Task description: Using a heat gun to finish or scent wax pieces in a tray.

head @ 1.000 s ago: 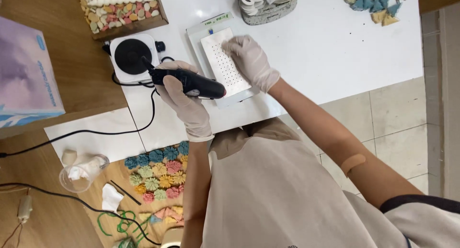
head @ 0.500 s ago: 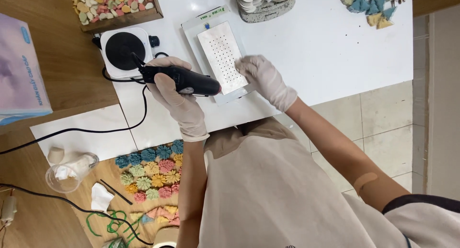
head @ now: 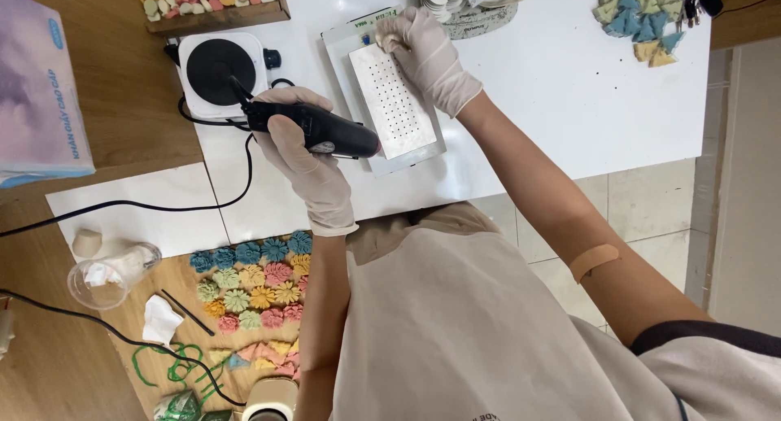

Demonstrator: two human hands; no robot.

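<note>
**A:** What lies nearest the camera?

**B:** A person in a beige top leans over a white table (head: 569,104). Low on the left, on a wooden board (head: 175,323), sit rows of small flower-shaped pieces (head: 252,283) in blue, yellow, pink and green, beside a clear plastic cup (head: 110,273) lying tipped on its side and a crumpled bit of white tissue (head: 160,318).

**A:** And the hands?

**B:** Both wear pale gloves. The left hand (head: 305,165) is wrapped closed around a black handheld rotary tool (head: 317,130), its tip pointing toward a round black-topped white device (head: 218,69) at the table's left edge. A black cord (head: 146,203) trails from there across the table to the left.

**A:** The other hand?

**B:** The right hand (head: 427,55) reaches farther out, fingers curled over the top corner of a white perforated plate (head: 392,104) that lies flat on a grey-rimmed base just beside the tool. Something small appears pinched at the fingertips; what it is cannot be told. A tan plaster shows on that forearm.

**A:** Beyond that?

**B:** Along the far edge, a wooden tray of pastel pieces (head: 213,0), a round basket (head: 476,6), and a loose cluster of blue, green and yellow triangular pieces (head: 639,22). A pale purple box (head: 37,87) rests on the wooden surface at left.
</note>
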